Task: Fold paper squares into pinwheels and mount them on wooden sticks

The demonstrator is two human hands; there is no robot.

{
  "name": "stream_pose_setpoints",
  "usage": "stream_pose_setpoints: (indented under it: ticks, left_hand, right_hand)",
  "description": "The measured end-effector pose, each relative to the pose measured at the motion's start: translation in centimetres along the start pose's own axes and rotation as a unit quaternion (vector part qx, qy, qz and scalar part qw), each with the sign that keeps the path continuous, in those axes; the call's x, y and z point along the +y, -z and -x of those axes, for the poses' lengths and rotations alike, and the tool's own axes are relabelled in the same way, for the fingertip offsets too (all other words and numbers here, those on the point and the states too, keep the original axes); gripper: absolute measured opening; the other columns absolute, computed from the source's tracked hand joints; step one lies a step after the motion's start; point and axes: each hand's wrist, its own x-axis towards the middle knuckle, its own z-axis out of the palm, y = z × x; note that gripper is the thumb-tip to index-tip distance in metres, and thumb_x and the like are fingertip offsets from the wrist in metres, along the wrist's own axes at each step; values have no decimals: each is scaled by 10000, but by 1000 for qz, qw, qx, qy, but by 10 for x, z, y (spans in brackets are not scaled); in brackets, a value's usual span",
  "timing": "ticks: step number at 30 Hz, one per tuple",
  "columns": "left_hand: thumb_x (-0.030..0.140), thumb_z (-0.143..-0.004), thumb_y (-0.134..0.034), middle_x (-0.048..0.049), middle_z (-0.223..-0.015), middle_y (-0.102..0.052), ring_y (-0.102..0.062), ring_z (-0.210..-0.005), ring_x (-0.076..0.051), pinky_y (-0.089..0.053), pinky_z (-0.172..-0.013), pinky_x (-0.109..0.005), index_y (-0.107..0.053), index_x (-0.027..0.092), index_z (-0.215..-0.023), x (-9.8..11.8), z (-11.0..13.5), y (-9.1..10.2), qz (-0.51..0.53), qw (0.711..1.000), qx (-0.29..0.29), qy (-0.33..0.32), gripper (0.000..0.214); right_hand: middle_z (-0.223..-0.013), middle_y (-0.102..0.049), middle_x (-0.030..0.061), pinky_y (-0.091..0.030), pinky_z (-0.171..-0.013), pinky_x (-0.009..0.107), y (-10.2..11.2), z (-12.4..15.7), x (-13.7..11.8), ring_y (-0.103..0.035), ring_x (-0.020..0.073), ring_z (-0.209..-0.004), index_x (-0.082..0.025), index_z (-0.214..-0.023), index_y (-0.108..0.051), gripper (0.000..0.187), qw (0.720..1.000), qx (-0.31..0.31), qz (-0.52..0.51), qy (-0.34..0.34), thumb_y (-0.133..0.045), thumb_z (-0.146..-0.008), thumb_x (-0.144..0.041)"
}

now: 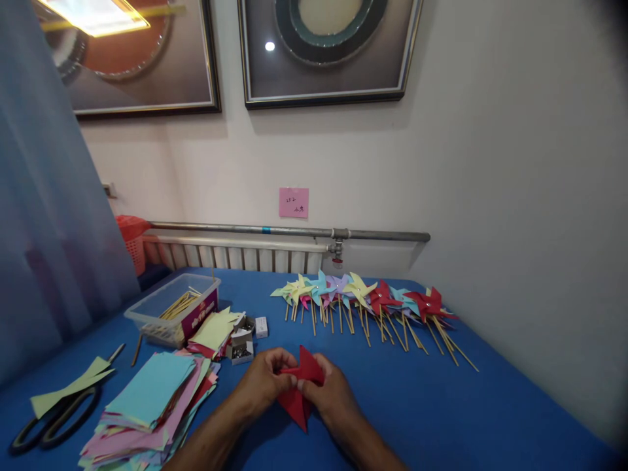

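Observation:
Both my hands meet over the blue table near its front edge, folding a red paper piece. My left hand pinches the paper's left side with its fingers curled. My right hand grips the right side, fingers closed on it. One red point sticks up between the hands and another hangs down toward me. A row of finished paper pinwheels on wooden sticks lies behind the hands.
A stack of coloured paper sheets lies at the left, with black scissors and yellow-green scraps beyond it. A clear plastic box of sticks and a small box of pins sit behind. The wall and radiator close the far side.

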Motion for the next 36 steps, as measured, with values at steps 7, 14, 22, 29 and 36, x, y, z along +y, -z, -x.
stream_pose_setpoints:
  ticks: [7,14,22,29,36]
  left_hand:
    - [255,-622,-762,35,-648,-648,-505,-554,-99,-325,-575,-243,-662,175,-795,9,6,1,-14,1000,-7,-11,215]
    - [216,-598,-772,33,-682,-659,-520,-567,-97,-345,-593,-239,-673,171,-825,8,7,3,-7,999,-38,10,252]
    - [263,-618,-819,42,-678,-639,-490,-566,-88,-332,-593,-240,-678,164,-848,6,6,4,-12,999,-44,6,287]
    - [245,-599,-783,54,-667,-626,-476,-568,-84,-317,-595,-241,-671,168,-846,11,8,4,-21,999,-24,10,282]
    - [260,-599,-822,51,-686,-642,-495,-570,-86,-337,-601,-239,-675,174,-864,9,6,4,-3,999,-31,14,315]
  right_hand:
    - [-862,-758,8,-509,-747,317,26,-2,-21,-708,219,-798,-221,-1061,-686,411,999,7,-36,-7,-855,-694,-295]
    - [-830,-747,4,-479,-724,292,27,1,-4,-679,171,-728,-186,-954,-701,446,983,-121,-121,-71,-929,-693,-467]
    - [-684,-675,-38,-419,-619,278,13,-13,12,-584,151,-623,-227,-799,-636,365,998,15,-56,-22,-908,-612,-381]
    - [-820,-781,24,-519,-741,332,17,-8,15,-724,204,-714,-202,-957,-659,568,984,-80,-138,-77,-969,-618,-536]
    - [-816,-789,18,-524,-724,343,7,-16,24,-709,205,-672,-211,-1003,-636,686,985,-39,-132,-104,-993,-487,-488]
